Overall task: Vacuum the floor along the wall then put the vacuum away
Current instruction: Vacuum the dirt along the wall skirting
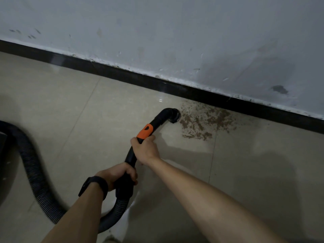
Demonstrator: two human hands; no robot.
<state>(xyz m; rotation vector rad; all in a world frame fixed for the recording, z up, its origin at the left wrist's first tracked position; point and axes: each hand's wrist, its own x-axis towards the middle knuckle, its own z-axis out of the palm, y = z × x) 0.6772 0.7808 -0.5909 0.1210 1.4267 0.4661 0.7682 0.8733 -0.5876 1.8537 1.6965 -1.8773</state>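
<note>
Black with one orange part [145, 131], the one vacuum pipe [158, 119] points at the wall [175, 32], its round end [174, 115] at the edge of the one brown dirt patch [201, 120] near the wall's black bottom strip [122, 74]. Two hands hold it: the right hand [146, 148] curls round it just under the orange part, and the left hand [119, 174], farther from the wall with one black wrist band [94, 186], curls round where the one bumpy hose [33, 165] joins. Shiny beige floor tiles [87, 111] meet a scuffed grey-white wall.
</note>
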